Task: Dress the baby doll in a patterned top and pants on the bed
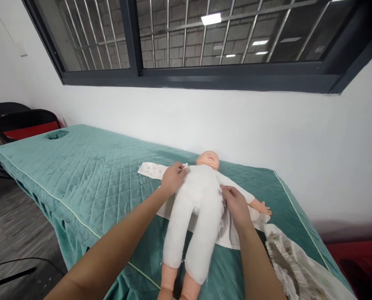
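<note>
A baby doll (201, 187) lies face up with its head toward the wall, its soft white body ending in plastic head, hand and feet. Beneath it a light printed baby shirt (229, 233) is spread, one sleeve (153, 170) stretched out to the left. Near the doll's shoulder, my left hand (174, 179) pinches the shirt's edge. My right hand (235, 204) is at the other side of the doll's body, fingers closed; what they grip is hidden. The doll's bare plastic hand (261, 206) lies beyond it on the right.
A green quilted cover (104, 179) drapes the bed, which has a hole (57, 134) at its far left. Crumpled printed clothing (295, 262) lies at the lower right. Black-and-red chairs (29, 125) stand left. Behind are a white wall (136, 108) and a barred window (186, 37).
</note>
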A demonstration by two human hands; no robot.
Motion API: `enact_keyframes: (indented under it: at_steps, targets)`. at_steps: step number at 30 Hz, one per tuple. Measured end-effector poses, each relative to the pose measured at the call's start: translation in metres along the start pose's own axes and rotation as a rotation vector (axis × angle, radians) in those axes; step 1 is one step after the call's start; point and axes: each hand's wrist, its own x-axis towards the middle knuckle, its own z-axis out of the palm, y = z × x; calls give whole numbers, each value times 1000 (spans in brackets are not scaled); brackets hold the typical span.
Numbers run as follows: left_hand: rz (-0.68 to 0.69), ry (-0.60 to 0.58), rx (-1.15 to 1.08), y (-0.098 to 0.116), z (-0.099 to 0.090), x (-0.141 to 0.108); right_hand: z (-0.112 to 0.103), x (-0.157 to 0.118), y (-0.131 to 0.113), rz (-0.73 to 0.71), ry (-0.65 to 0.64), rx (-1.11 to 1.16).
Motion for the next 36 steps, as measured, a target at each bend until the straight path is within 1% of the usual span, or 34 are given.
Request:
enact_keyframes:
  at_steps: [4, 9, 12, 14, 17, 20, 22, 25, 26, 28, 30, 33, 36]
  targets:
    - [-5, -16, -61, 7, -6, 10, 9, 1, -3, 23, -112, 149]
    - [74, -60, -96, 22, -14, 13, 17, -4, -7, 87, -281, 412]
    - [127, -71, -21, 31, -14, 7, 20, -8, -6, 153, -367, 462]
    - [191, -78, 90, 35, -13, 0, 20, -8, -4, 176, -377, 478]
    - [301, -92, 269, 38, -17, -15, 21, -7, -2, 169, -364, 484]
    - [360, -110, 392, 41, -28, -39, 21, -6, 1, 179, -365, 508]
    - [398, -144, 425, 45, -37, -62, 22, -6, 2, 196, -354, 521]
    - [476, -201, 384, 47, -50, -100, 24, -7, 2, 204, -324, 519]
    - [490, -205, 355, 45, -54, -112, 24, -8, 2, 201, -316, 514]
    - [491, -174, 313, 37, -61, -132, 24, -9, 1, 192, -303, 497]
    - [462, -84, 292, 22, -67, -147, 24, -9, 1, 182, -294, 477]
    - [388, 64, 277, -6, -74, -158, 25, -10, 2, 169, -283, 458]
    - [316, 126, 300, -30, -77, -160, 25, -9, 4, 155, -270, 432]
